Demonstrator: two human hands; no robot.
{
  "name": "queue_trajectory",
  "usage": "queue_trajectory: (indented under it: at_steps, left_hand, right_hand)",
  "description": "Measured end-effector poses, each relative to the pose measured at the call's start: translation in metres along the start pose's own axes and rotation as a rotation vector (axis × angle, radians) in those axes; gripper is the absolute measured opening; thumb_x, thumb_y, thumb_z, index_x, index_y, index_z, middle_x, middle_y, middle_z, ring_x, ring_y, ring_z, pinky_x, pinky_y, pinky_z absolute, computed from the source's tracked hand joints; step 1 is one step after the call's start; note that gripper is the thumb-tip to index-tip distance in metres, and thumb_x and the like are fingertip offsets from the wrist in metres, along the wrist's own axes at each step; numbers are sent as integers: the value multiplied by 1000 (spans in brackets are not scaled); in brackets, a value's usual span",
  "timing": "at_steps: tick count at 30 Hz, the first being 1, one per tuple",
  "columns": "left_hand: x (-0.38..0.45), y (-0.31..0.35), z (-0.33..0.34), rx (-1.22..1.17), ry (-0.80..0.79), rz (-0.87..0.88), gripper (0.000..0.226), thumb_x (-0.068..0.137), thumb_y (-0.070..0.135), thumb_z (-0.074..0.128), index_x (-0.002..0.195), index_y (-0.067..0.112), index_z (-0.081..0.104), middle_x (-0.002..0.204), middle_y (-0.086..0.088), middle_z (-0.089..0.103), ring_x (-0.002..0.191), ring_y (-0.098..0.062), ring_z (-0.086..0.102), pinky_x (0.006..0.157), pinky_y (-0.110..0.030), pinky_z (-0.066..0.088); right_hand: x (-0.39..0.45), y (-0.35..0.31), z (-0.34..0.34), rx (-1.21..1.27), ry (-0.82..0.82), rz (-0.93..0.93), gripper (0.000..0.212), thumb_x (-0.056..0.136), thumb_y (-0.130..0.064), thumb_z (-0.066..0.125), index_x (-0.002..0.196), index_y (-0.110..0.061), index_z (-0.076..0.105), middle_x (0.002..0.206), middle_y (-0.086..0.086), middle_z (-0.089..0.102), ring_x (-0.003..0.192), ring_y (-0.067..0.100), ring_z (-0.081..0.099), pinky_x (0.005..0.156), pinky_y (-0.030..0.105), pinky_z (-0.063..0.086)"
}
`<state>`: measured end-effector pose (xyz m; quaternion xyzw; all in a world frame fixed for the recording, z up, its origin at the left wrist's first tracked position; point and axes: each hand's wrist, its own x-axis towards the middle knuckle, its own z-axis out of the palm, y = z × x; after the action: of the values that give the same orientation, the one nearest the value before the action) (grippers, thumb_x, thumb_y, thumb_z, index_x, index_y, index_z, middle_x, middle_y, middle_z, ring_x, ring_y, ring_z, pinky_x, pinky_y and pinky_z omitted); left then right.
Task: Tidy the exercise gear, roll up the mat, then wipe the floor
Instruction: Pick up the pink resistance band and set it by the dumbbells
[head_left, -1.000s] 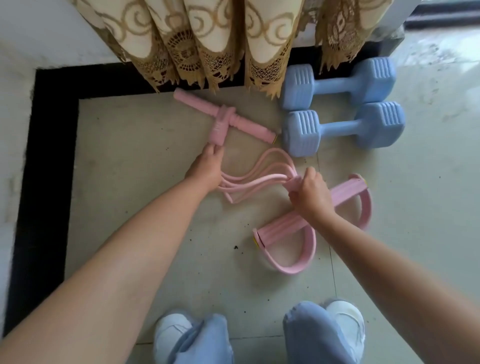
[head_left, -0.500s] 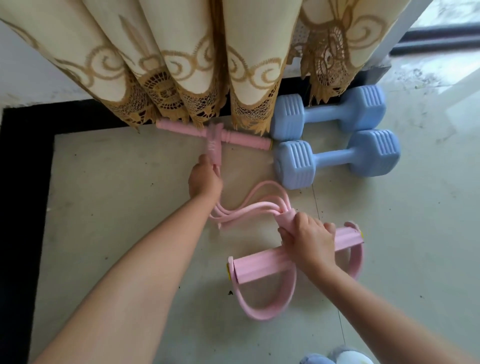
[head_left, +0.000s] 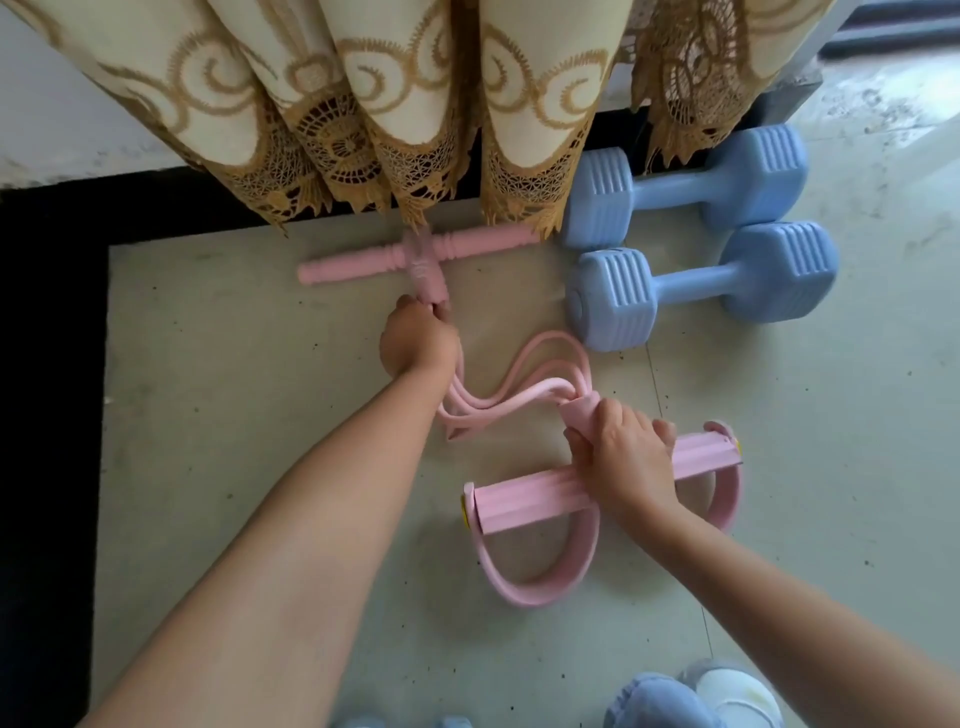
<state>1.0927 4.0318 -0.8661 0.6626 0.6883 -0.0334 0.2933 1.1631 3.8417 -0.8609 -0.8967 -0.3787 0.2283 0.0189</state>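
Note:
A pink pedal resistance puller lies on the pale floor. Its T-shaped handle bar (head_left: 457, 248) rests by the curtain hem, its slack elastic tubes (head_left: 519, 387) curl in the middle, and its foot pedal bar (head_left: 530, 496) with two foot loops sits nearer me. My left hand (head_left: 418, 340) grips the strap just below the handle bar. My right hand (head_left: 623, 454) holds the strap where the tubes join the foot pedal bar. Two blue dumbbells (head_left: 691, 283) lie side by side to the right of the handle, close to the wall.
A cream and gold lace curtain (head_left: 395, 104) hangs over the wall edge, touching the handle bar. A black floor border (head_left: 47, 415) runs along the left and back. My shoes and blue trouser cuffs (head_left: 696, 696) show at the bottom right.
The handle bar has swung level along the curtain hem, closer to the wall. The pedal bar has slid a little nearer me, and both hands kept their grip.

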Motion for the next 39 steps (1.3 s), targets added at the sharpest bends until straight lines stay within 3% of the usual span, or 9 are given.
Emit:
queue_trajectory:
  at_steps: [7, 12, 16, 18, 20, 26, 32, 35, 39]
  left_hand:
    - [8, 22, 0, 20, -96, 154, 34, 101, 20, 36, 127, -1, 44, 129, -20, 54, 119, -34, 53, 91, -37, 43]
    - [22, 10, -15, -60, -283, 201, 38, 102, 23, 30, 130, 5, 47, 136, -19, 51, 123, -33, 50, 96, -31, 41]
    - [31, -17, -21, -142, -429, 155, 33, 100, 16, 36, 86, 7, 64, 129, -28, 55, 120, -39, 52, 66, -23, 40]
    - [32, -25, -20, -116, -401, 136, 35, 99, 18, 37, 76, 8, 62, 122, -29, 58, 119, -40, 52, 76, -28, 41]
    - [30, -26, -24, -83, -280, 155, 37, 100, 20, 34, 91, 0, 64, 112, -27, 62, 112, -39, 54, 89, -35, 44]
    - [-9, -50, -24, 33, 96, 433, 38, 95, 15, 37, 118, -9, 57, 114, -28, 62, 104, -42, 59, 87, -41, 50]
    - [-45, -90, -13, 282, -100, 497, 52, 90, 26, 38, 116, -14, 59, 97, -28, 65, 84, -43, 64, 69, -42, 55]
    - [-49, -87, -6, 323, -157, 465, 54, 101, 26, 32, 145, -4, 26, 135, -20, 42, 122, -34, 43, 99, -37, 39]
    - [-52, -82, -11, 411, -191, 389, 58, 101, 31, 30, 150, 5, 13, 145, -14, 31, 128, -30, 36, 102, -36, 34]
  right_hand:
    - [7, -15, -4, 58, -27, -4, 31, 94, -28, 48, 108, 0, 50, 110, 16, 58, 106, 34, 51, 81, 37, 32]
    - [18, -37, -17, 146, -43, -25, 28, 95, -22, 44, 112, 1, 47, 117, 17, 56, 109, 33, 49, 87, 34, 34]
    - [45, -70, -25, 240, 4, -24, 22, 94, -13, 43, 110, 1, 48, 114, 19, 60, 106, 36, 54, 82, 38, 39]
    - [62, -81, -27, 233, 17, -19, 22, 96, -12, 40, 111, 1, 48, 116, 19, 61, 107, 36, 55, 83, 38, 42]
    - [75, -88, -28, 207, 17, -10, 24, 97, -10, 35, 115, 1, 46, 117, 20, 60, 109, 37, 55, 84, 41, 43]
    - [77, -90, -13, 154, 37, -47, 31, 98, -19, 37, 122, 1, 41, 118, 25, 57, 111, 39, 53, 84, 44, 42]
    - [66, -76, -11, 61, 15, -102, 40, 96, -26, 41, 130, -2, 40, 121, 22, 55, 112, 37, 49, 87, 44, 39]
    - [60, -66, -10, -42, 11, -149, 41, 98, -26, 36, 132, -4, 39, 124, 20, 53, 114, 36, 47, 90, 43, 37]
    - [51, -62, -15, -77, 58, -227, 37, 95, -22, 40, 123, 1, 48, 118, 23, 55, 109, 39, 50, 88, 45, 39]
